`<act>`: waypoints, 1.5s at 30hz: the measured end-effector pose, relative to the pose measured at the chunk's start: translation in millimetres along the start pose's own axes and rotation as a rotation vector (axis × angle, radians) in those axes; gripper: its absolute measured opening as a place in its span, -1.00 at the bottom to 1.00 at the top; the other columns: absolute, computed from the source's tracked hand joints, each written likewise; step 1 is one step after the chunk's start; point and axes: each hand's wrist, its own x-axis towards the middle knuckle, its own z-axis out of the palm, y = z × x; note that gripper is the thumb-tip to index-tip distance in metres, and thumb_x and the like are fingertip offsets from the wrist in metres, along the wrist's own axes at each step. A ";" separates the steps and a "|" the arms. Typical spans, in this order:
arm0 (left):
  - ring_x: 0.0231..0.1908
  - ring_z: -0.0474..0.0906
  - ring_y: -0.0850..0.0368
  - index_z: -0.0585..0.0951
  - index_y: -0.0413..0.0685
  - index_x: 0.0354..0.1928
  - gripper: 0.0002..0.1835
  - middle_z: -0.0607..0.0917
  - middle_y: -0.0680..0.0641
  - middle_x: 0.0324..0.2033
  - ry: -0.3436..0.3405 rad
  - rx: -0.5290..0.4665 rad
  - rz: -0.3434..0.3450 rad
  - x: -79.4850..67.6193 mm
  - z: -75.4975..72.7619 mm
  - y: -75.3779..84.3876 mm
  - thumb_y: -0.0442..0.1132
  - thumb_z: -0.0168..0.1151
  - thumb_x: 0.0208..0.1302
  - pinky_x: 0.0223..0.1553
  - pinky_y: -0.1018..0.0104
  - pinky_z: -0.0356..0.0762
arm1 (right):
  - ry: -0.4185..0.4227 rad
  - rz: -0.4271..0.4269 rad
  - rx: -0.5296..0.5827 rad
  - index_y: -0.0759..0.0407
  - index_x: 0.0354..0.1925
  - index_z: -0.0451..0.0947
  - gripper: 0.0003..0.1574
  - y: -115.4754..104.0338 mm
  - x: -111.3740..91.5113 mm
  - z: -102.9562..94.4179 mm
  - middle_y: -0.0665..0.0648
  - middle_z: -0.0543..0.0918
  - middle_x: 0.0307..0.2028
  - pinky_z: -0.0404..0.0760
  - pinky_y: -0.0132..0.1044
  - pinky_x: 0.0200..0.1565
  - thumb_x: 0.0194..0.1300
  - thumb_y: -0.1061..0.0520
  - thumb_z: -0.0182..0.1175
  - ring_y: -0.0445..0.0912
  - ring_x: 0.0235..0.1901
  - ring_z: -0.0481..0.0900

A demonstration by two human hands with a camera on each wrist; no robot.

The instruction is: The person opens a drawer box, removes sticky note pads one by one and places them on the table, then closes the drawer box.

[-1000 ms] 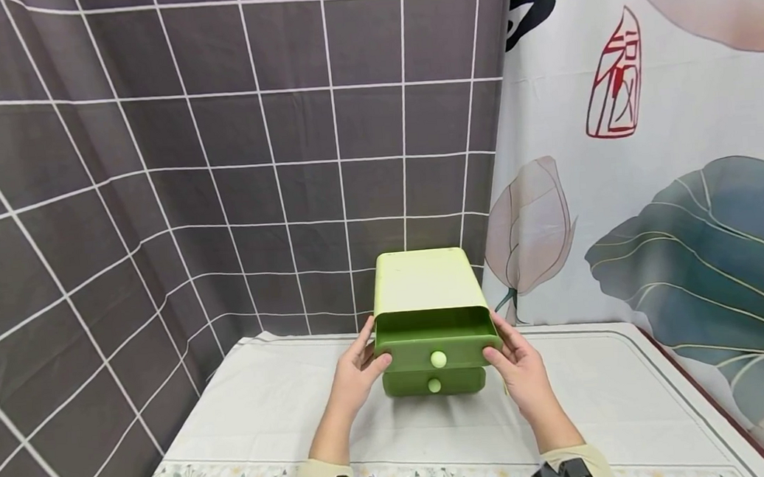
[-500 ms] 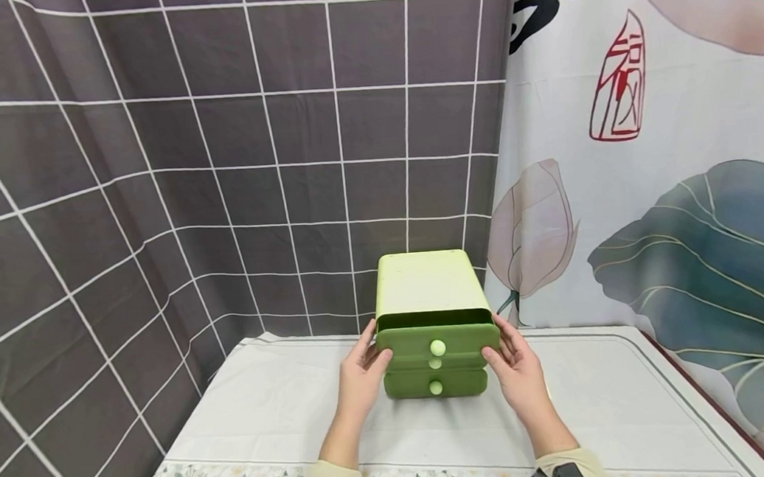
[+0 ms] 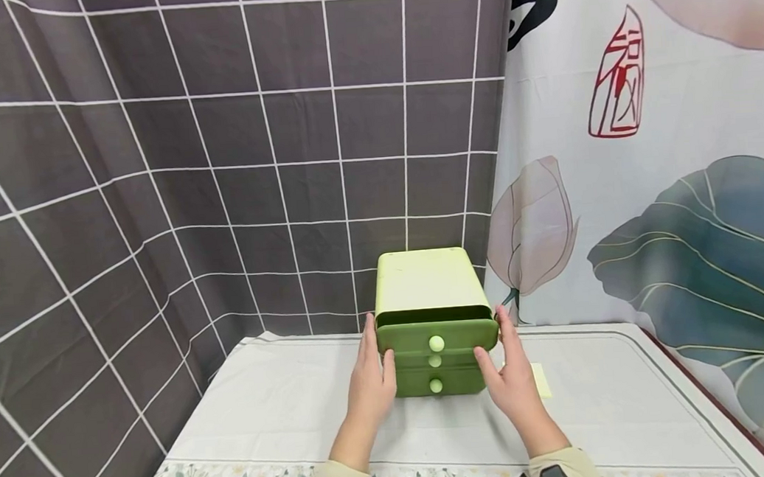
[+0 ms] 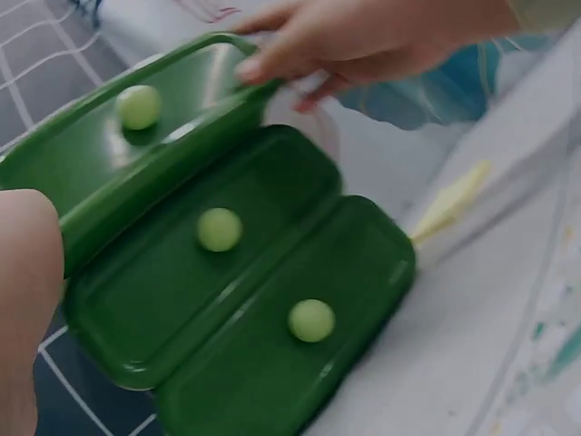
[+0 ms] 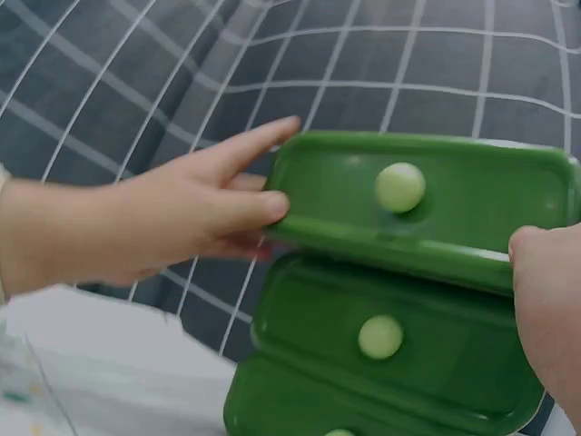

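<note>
A small desktop drawer unit with a pale yellow-green top [image 3: 431, 279] stands on the table. Its dark green top drawer [image 3: 402, 338] sticks out slightly, with a dark gap above its front. The middle drawer [image 4: 163, 282] and bottom drawer [image 4: 363, 263] look flush; each front carries a round light green knob. My left hand [image 3: 369, 387] holds the top drawer's left end, thumb on the front and fingers along the side. At the opposite end my right hand [image 3: 515, 381] holds it likewise. The drawer's inside is hidden.
A pale yellow flat piece [image 3: 540, 380] lies on the white-covered table [image 3: 606, 393], right of the unit. Dark grid-patterned cloth [image 3: 248, 129] hangs behind and to the left. A printed white curtain [image 3: 546, 109] hangs at the right.
The top drawer has gone inward and its front has levelled, narrowing the opening above it. Both hands moved with it, their fingers now straighter along the sides. The yellow piece has come into view.
</note>
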 end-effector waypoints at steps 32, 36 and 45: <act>0.36 -0.41 -0.17 -0.24 -0.24 0.40 -0.19 -0.39 -0.31 0.36 -0.169 0.419 0.166 -10.2 12.5 -3.3 0.00 -0.12 0.34 0.34 0.08 -0.42 | -0.061 -0.161 -0.427 0.11 0.44 -0.22 0.30 7.0 -7.8 8.3 0.24 -0.34 0.41 0.13 0.15 0.22 -0.03 -0.25 0.30 0.14 0.36 -0.20; 0.36 -0.37 -0.19 -0.22 -0.23 0.41 -0.18 -0.37 -0.31 0.37 -0.159 0.425 0.163 -9.9 14.1 -5.2 0.01 -0.10 0.33 0.34 0.06 -0.40 | -0.081 -0.119 -0.431 0.04 0.44 -0.24 0.32 6.5 -7.4 7.7 0.18 -0.39 0.42 0.15 0.18 0.19 -0.05 -0.23 0.32 0.16 0.36 -0.18; 0.36 -0.35 -0.16 -0.22 -0.17 0.42 -0.14 -0.40 -0.26 0.37 -0.180 0.409 0.119 -10.2 14.8 -6.5 0.01 -0.01 0.29 0.35 0.08 -0.36 | -0.137 -0.050 -0.418 -0.04 0.45 -0.29 0.30 5.5 -7.2 7.4 0.15 -0.43 0.41 0.15 0.22 0.18 0.01 -0.23 0.30 0.21 0.35 -0.18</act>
